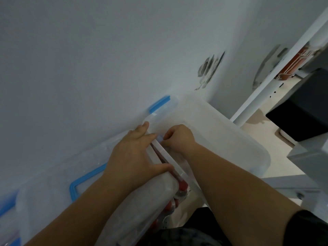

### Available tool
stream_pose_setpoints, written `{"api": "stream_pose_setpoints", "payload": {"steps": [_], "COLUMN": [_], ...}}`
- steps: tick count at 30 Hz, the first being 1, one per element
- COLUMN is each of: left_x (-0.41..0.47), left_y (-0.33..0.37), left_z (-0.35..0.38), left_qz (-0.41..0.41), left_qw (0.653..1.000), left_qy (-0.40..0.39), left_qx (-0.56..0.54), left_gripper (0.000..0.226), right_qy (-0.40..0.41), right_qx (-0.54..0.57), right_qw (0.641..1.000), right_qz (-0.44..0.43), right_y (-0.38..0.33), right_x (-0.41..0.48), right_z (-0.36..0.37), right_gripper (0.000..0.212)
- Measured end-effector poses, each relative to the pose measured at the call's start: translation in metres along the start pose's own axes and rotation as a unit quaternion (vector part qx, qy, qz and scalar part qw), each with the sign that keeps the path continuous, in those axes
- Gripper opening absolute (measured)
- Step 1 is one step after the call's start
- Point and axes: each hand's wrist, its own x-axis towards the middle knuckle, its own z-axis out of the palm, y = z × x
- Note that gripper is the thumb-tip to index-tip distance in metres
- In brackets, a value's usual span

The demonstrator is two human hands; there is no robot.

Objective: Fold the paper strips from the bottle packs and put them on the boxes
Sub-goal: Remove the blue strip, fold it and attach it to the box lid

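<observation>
A white strip (166, 153) is pinched at its far end by the closed right hand (179, 137), between two clear boxes (221, 132). The left hand (134, 153) is laid flat, fingers spread, on the bottle pack (156, 196) beside the strip.

Two bare forearms end in a ringless left hand (136, 155) and right hand (179, 137), with a black short sleeve (308, 228) on the right arm and dark clothing (186, 235) nearest the camera.
</observation>
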Motion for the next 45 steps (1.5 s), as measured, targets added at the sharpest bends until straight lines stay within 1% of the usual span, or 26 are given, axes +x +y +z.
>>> {"api": "stream_pose_setpoints", "payload": {"steps": [2,5,8,17,20,22,25,26,27,28,30,33,36,38,40,42,45], "left_x": [0.0,0.002,0.003,0.003,0.001,-0.002,-0.013,-0.017,-0.023,-0.028,-0.042,-0.066,-0.09,-0.104,-0.119,-0.133,-0.148], "left_y": [-0.001,-0.002,-0.002,-0.002,-0.004,-0.006,-0.013,-0.017,-0.022,-0.027,-0.038,-0.053,-0.065,-0.072,-0.079,-0.087,-0.096], "left_z": [0.001,0.003,0.004,0.005,0.003,0.0,-0.007,-0.01,-0.011,-0.013,-0.015,-0.016,-0.019,-0.02,-0.021,-0.02,-0.015], "left_qz": [0.004,0.016,0.017,0.026,0.032,0.033,0.028,0.021,0.013,0.005,-0.005,-0.042,-0.088,-0.119,-0.15,-0.181,-0.223], "left_qw": [1.0,1.0,1.0,0.999,0.999,0.999,0.998,0.998,0.998,0.997,0.995,0.992,0.985,0.979,0.974,0.97,0.966], "left_qy": [0.007,0.02,0.022,0.035,0.032,0.028,0.047,0.057,0.062,0.07,0.096,0.116,0.134,0.133,0.128,0.115,0.081], "left_qx": [-0.001,0.001,0.005,0.006,0.016,0.012,0.001,-0.002,0.003,0.009,0.015,0.024,0.065,0.094,0.11,0.115,0.106], "left_gripper": [0.103,0.101,0.102,0.1,0.102,0.107,0.115,0.114,0.11,0.107,0.108,0.109,0.102,0.099,0.102,0.107,0.109], "right_qy": [-0.011,-0.037,-0.041,-0.084,-0.05,-0.016,0.102,0.13,0.139,0.133,0.107,0.072,0.038,0.025,-0.007,-0.039,-0.059], "right_qx": [-0.005,0.02,0.018,-0.026,-0.007,0.011,0.082,0.116,0.134,0.129,0.076,-0.009,-0.07,-0.101,-0.137,-0.165,-0.226], "right_qw": [1.0,0.999,0.999,0.996,0.999,0.999,0.989,0.981,0.975,0.973,0.976,0.976,0.973,0.97,0.968,0.964,0.953], "right_qz": [-0.008,0.01,0.005,0.006,-0.01,-0.025,-0.066,-0.086,-0.109,-0.135,-0.177,-0.205,-0.215,-0.22,-0.212,-0.203,-0.194], "right_y": [-0.002,-0.002,0.0,-0.012,-0.024,-0.034,-0.053,-0.059,-0.065,-0.068,-0.067,-0.056,-0.052,-0.054,-0.058,-0.061,-0.062], "right_x": [0.0,-0.001,0.0,-0.006,-0.017,-0.028,-0.058,-0.073,-0.09,-0.108,-0.138,-0.156,-0.157,-0.156,-0.156,-0.156,-0.156], "right_z": [0.0,-0.003,-0.006,-0.022,-0.033,-0.04,-0.052,-0.055,-0.056,-0.054,-0.042,-0.017,-0.001,0.005,0.012,0.019,0.028], "right_gripper": [0.019,0.016,0.014,0.022,0.024,0.021,0.016,0.014,0.013,0.013,0.015,0.026,0.04,0.049,0.058,0.064,0.07]}}
